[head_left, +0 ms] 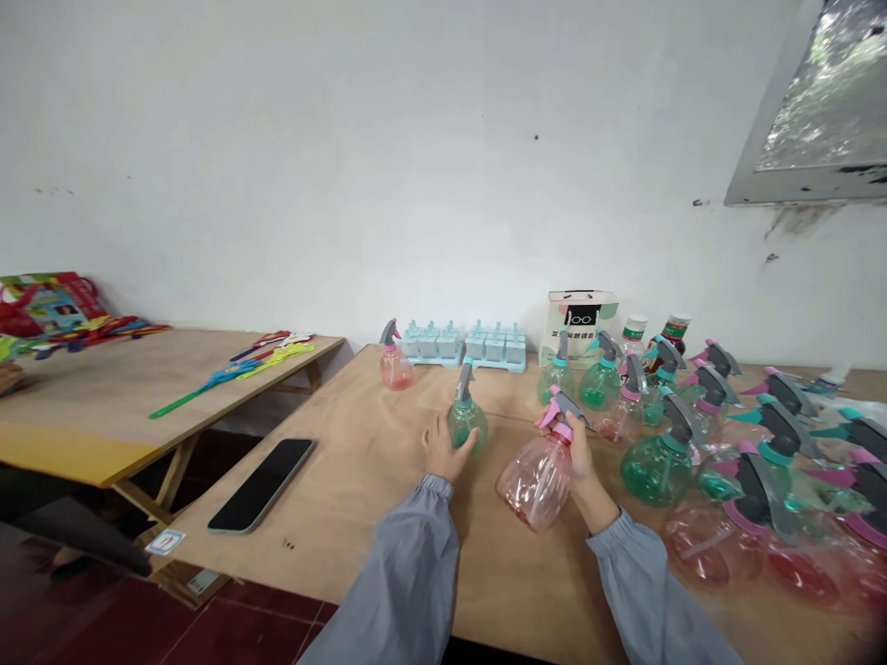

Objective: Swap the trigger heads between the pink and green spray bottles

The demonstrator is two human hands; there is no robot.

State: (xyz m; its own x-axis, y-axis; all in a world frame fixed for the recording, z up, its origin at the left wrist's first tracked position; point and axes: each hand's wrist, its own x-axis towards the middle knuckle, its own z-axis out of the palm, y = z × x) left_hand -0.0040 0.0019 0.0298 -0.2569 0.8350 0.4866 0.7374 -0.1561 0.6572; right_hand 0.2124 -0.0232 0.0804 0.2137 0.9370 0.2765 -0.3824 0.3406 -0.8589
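Observation:
My left hand is wrapped round the body of a green spray bottle, which stands upright on the wooden table. Fingers on the far side of that bottle are partly hidden. To its right, my right hand grips a pink spray bottle by the neck, below its grey and pink trigger head. This pink bottle is tilted; whether its base touches the tabletop I cannot tell. Another pink spray bottle stands farther back on the left. Several green and pink spray bottles crowd the right side.
Two light-blue ice-pop moulds stand by the wall beside a paper bag. A phone lies at the left. Across a gap, a second table holds coloured strips. Part of a person's hand shows at the left edge.

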